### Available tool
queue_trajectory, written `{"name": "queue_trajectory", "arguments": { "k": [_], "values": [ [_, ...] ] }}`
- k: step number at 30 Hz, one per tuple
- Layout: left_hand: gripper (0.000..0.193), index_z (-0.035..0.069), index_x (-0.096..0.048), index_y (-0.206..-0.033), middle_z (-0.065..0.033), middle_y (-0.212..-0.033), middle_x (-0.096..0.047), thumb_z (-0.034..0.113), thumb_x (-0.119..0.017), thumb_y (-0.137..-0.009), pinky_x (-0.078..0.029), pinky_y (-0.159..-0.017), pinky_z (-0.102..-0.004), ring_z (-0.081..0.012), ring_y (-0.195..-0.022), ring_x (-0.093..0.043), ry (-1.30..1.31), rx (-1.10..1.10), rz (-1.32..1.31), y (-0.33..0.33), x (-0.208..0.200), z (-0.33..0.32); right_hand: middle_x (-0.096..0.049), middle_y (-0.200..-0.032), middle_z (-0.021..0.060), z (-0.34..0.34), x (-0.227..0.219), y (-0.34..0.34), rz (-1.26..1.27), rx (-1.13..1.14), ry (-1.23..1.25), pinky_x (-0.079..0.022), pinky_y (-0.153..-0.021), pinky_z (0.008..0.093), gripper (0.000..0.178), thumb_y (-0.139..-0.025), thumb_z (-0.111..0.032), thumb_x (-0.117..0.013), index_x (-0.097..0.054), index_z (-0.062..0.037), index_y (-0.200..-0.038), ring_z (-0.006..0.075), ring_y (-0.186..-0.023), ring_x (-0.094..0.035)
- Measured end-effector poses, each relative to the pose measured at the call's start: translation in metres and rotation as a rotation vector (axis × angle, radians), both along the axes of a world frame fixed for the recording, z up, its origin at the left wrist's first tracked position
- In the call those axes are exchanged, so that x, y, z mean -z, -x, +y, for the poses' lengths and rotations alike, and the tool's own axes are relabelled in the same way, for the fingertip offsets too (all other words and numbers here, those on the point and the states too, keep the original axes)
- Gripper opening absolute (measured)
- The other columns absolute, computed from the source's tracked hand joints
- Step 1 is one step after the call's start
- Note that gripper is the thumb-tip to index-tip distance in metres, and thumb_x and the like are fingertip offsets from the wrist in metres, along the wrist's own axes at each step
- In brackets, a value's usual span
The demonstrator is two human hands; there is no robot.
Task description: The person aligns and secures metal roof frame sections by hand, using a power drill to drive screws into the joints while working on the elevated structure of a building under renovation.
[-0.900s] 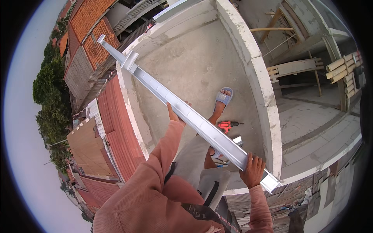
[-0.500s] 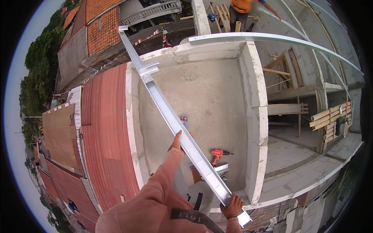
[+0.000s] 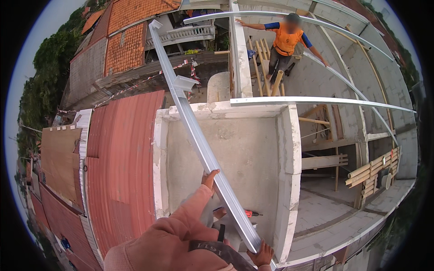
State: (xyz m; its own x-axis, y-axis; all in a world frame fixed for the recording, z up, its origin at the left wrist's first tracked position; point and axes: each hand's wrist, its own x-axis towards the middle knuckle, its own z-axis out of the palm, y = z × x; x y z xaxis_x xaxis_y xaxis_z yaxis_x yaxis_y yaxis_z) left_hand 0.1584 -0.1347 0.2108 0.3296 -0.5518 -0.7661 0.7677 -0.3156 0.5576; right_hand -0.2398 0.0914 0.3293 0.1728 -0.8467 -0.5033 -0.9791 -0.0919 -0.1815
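A long silvery metal channel (image 3: 197,135) runs slantwise from the lower right, over the block wall, to beyond the far left corner. My left hand (image 3: 209,179) grips its left edge around mid-length, thumb on top. Near the close end, my right hand (image 3: 261,255) is wrapped over the same channel. A short metal cross-piece (image 3: 186,84) sticks out from its right side toward the far end. The channel's ribbed face is turned up. Beneath it, a red power drill (image 3: 254,213) lies on the concrete floor, partly hidden.
Low block walls (image 3: 288,158) surround my standing area. A red corrugated roof (image 3: 129,180) adjoins on the left. Another metal beam (image 3: 316,100) spans from the far wall rightward. Beyond it, a person in an orange vest (image 3: 287,41) stands near bamboo poles (image 3: 276,83).
The view has tilted up, bringing the other person fully in. The channel has been rolled over, from hollow side up to ribbed face up. Both my hands still hold it.
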Motion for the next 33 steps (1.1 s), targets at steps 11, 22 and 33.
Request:
{"name": "queue_trajectory", "arguments": {
  "k": [11, 22, 33],
  "values": [
    [0.070, 0.002, -0.051, -0.137, -0.0130, -0.114, -0.065, 0.024, -0.081, -0.077, -0.055, -0.084, -0.0429, -0.0267, -0.099, -0.065, 0.037, 0.172, -0.433, -0.016, -0.009, -0.181, -0.059, -0.132, 0.0230, -0.067, 0.103, -0.007, -0.184, 0.390, -0.335, -0.046, -0.101, 0.0566, 0.099, -0.074, -0.055, -0.080, -0.040, -0.0114, -0.153, 0.0469, -0.119, -0.058],
    [0.057, 0.005, -0.059, -0.125, -0.0096, -0.104, -0.067, 0.020, -0.081, -0.074, -0.053, -0.079, -0.0382, -0.0227, -0.090, -0.065, -0.011, 0.278, -0.497, -0.055, 0.038, -0.337, -0.064, -0.117, 0.0269, -0.239, 0.025, -0.096, -0.305, 0.391, -0.124, -0.057, -0.083, 0.0554, 0.094, -0.067, -0.053, -0.082, -0.052, -0.0005, -0.139, 0.0475, -0.096, -0.068],
    [0.057, 0.000, -0.061, -0.123, -0.0124, -0.108, -0.069, 0.023, -0.077, -0.074, -0.051, -0.087, -0.0372, -0.0260, -0.096, -0.065, -0.091, 0.402, -0.588, -0.173, 0.070, -0.451, -0.065, -0.114, 0.0238, -0.322, 0.043, -0.249, -0.322, 0.471, -0.165, -0.058, -0.082, 0.0527, 0.088, -0.070, -0.053, -0.080, -0.052, -0.0051, -0.139, 0.0445, -0.099, -0.069]
  ]
}}
